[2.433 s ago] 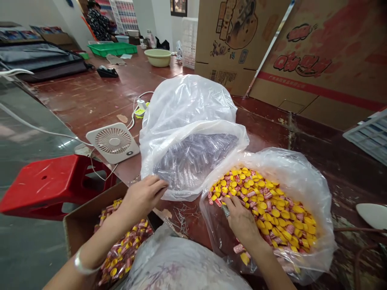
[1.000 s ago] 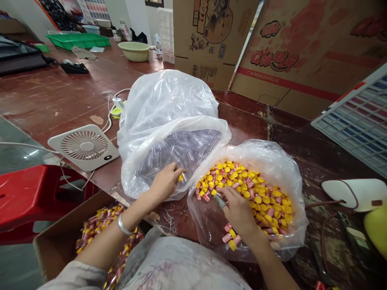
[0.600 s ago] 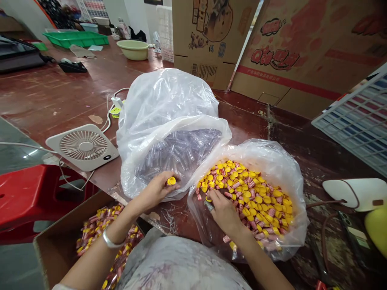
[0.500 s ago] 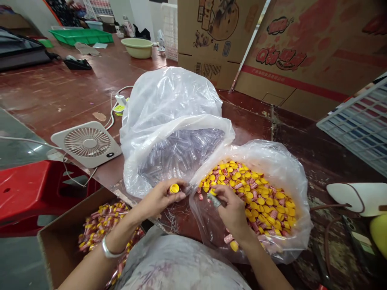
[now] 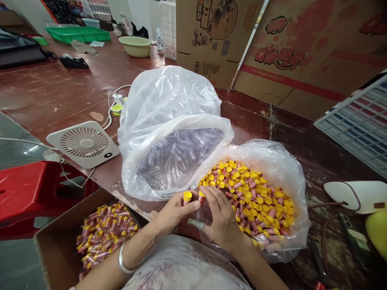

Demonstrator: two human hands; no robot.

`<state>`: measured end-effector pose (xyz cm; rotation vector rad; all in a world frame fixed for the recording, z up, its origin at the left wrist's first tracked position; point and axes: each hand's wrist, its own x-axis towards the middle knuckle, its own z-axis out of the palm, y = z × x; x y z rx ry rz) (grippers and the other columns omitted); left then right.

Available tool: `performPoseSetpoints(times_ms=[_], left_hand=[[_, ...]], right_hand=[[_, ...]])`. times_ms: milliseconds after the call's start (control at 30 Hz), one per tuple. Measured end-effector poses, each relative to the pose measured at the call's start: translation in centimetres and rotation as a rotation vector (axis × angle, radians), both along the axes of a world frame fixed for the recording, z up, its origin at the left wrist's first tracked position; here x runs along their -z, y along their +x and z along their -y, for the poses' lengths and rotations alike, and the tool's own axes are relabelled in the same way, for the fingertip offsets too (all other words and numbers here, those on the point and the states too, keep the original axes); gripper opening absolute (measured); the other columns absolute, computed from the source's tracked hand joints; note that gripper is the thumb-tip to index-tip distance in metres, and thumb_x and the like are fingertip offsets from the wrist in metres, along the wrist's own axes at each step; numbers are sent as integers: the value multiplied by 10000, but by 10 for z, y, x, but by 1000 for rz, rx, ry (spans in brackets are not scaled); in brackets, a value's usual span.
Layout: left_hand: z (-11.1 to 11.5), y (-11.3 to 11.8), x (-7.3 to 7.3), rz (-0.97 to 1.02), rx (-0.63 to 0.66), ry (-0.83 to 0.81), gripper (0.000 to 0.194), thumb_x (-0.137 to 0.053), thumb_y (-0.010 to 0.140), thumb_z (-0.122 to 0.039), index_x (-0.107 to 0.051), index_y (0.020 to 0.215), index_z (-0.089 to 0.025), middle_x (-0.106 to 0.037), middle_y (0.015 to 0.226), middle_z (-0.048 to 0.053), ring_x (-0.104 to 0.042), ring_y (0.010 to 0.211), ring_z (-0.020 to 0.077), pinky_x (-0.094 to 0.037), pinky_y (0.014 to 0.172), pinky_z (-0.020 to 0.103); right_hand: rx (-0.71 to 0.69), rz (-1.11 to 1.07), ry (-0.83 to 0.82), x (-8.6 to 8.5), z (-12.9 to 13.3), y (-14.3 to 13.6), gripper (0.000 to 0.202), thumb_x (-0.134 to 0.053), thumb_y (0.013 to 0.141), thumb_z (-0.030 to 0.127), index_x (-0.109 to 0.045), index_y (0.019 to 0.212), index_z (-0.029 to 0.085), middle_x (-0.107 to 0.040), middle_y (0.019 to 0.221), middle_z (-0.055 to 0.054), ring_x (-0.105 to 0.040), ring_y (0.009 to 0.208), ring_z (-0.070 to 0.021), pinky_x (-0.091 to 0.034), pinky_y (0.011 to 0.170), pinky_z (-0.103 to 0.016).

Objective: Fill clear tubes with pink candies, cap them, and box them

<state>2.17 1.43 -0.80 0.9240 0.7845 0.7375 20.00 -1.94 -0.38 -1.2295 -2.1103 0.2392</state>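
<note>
Yellow handheld caps (image 5: 187,195) near bag rim (image 5: 160,195)

Lower part of one yellow-capped tube (image 5: 187,197) hidden by the left hand (image 5: 173,212), red stool (image 5: 30,193) cropped at left, white crate (image 5: 359,125) cropped at right, background person (image 5: 64,14) cropped above

A fan (image 5: 86,143) and a stool (image 5: 22,195) are left of the left hand (image 5: 173,212), a basin (image 5: 135,49) well beyond it.
</note>
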Motion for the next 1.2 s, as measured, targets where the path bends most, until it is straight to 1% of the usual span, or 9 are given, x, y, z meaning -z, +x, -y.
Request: performPoseSetpoints(times_ms=[233, 333, 433, 533, 633, 767, 967, 1067, 1200], left_hand=[[-4, 6, 1, 24, 204, -33, 311, -741, 758, -363, -619, 934, -138, -604, 771, 10, -557, 690, 146, -461, 699, 283], [-26, -22, -14, -507, 205, 368, 133, -665, 756, -187, -618, 878, -159, -605, 806, 6, -560, 726, 156, -457, 699, 278], [-54, -59, -24, -1201, 231, 789, 198, -557, 773, -37, -663, 894, -153, -627, 920, 74, -605, 809, 212, -471, 723, 318], [-72, -86, -19, -1639, 421, 907, 287, -477, 767, 58, -696, 798, -126, -629, 908, 137, -645, 823, 263, -493, 697, 352], [-77, -94, -8, -1738, 519, 912, 288, -484, 770, 67, -699, 716, -117, -643, 917, 162, -668, 840, 285, -511, 711, 373], [-75, -94, -9, -1604, 431, 934, 221, -542, 832, -56, -733, 899, -145, -664, 1019, 143, -682, 863, 277, -523, 718, 361], [-48, -77, -29, -751, 55, 915, 242, -641, 896, -354, -697, 1043, -170, -747, 1028, 76, -707, 929, 199, -550, 813, 269], [-25, -55, -27, -523, -39, 1192, 224, -599, 940, -303, -684, 1103, -176, -760, 1044, 111, -717, 958, 195, -557, 835, 280], [-4, -29, -20, -337, -10, 1531, 319, -459, 1005, -263, -622, 1253, -145, -759, 1083, 157, -717, 953, 204, -559, 820, 331]], right_hand=[[-21, 32, -66, 7, 3, -4, 611, -613, 801, 138, -443, 1382, 218, -633, 1227, -98, -560, 1228, -283, -374, 1149, -563], [-33, 70, -162, -2, -5, 21, 740, -669, 813, 216, -348, 1480, 205, -542, 1408, -121, -455, 1365, -287, -409, 1140, -499], [223, 118, -223, -2, -15, 54, 608, -602, 849, 159, -429, 1430, 208, -584, 1369, -121, -546, 1285, -272, -484, 1055, -444], [339, 316, -357, 10, -20, 69, 521, -501, 773, -20, -603, 1221, 225, -690, 1151, -78, -661, 1073, -240, -531, 929, -376], [282, 422, -443, 27, -21, 59, 577, -492, 715, -80, -632, 1174, 239, -688, 1068, -67, -663, 981, -220, -528, 826, -314], [251, 332, -429, 44, -20, 43, 555, -507, 740, -85, -621, 1166, 252, -670, 1050, -65, -639, 962, -203, -502, 803, -287], [227, 20, -415, 42, -21, 44, 180, -523, 844, 62, -609, 905, 207, -680, 929, -49, -664, 855, -181, -533, 782, -290], [247, -319, -441, 26, -21, 35, 92, -551, 917, 220, -579, 1005, 212, -710, 946, -40, -697, 855, -175, -558, 772, -289], [255, -972, -578, 8, -21, 15, 267, -746, 814, 310, -616, 1031, 225, -736, 960, -25, -710, 887, -188, -558, 785, -292]])
